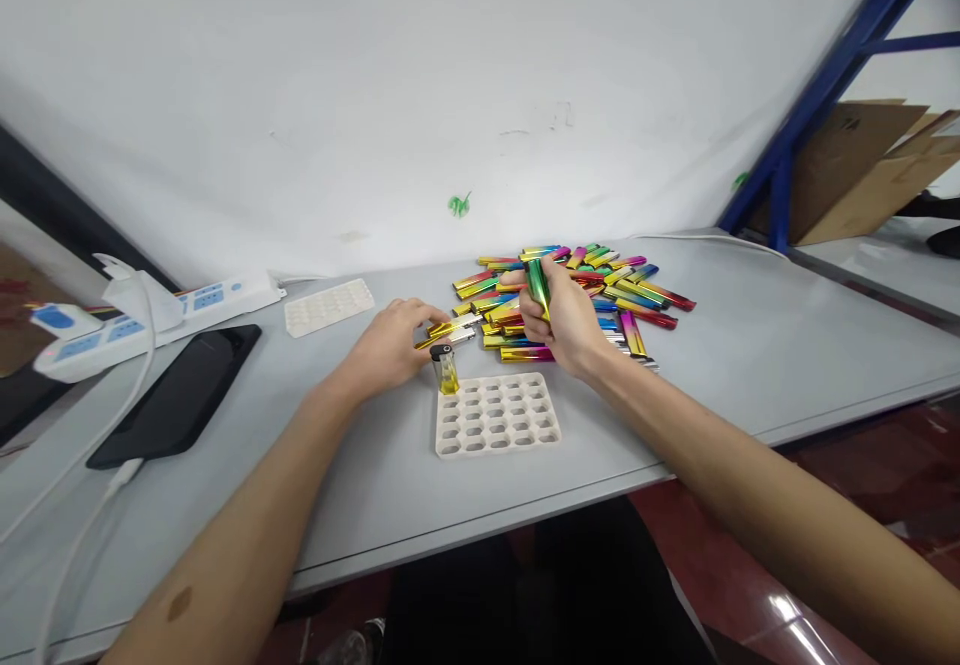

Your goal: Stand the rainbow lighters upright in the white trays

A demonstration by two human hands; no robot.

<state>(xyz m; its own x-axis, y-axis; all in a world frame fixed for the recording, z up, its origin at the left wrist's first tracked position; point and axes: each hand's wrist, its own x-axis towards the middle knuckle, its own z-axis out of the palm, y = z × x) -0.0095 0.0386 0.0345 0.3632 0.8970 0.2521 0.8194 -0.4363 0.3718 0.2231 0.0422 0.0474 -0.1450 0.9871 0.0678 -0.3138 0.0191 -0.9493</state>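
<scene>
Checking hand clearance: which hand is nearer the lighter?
Left. The left hand is close beside the lighter, to its left; the right hand is farther off, at the shiny pile.

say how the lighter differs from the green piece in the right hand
The lighter stands upright in the tray; the green-and-gold piece is held in the right hand. The lighter has a black top and clear-looking body; the green-and-gold piece looks shiny and metallic. Both show yellow toward the lower end.
</scene>
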